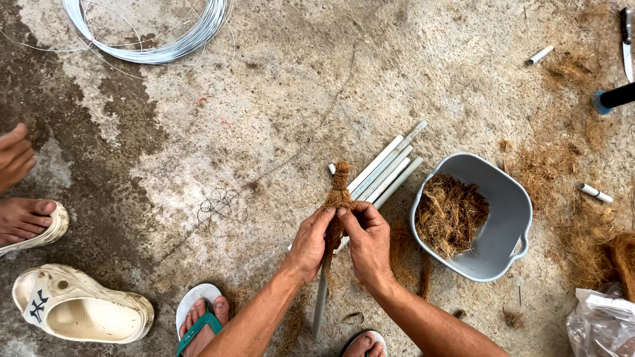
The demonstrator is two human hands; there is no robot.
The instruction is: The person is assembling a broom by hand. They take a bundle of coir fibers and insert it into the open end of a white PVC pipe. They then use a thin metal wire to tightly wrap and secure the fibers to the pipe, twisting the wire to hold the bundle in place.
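Midway up a grey pipe [321, 301] near the concrete floor's [278, 79] lower edge, a coir wrap [339, 192] covers only the top; the lower length is bare. Both the left hand [309, 243] and right hand [368, 239] are closed around the fibre, thumbs meeting. A grey basin [509, 218] of loose coir [451, 215] sits just right.

floor [278, 86]: bare concrete open left of and beyond the hands [340, 241] | right: grey tub [512, 218] of coir blocks, white pipes [387, 173] just beyond | far-left edge: wire coil [155, 33] | near-left corner: loose sandal [83, 304]
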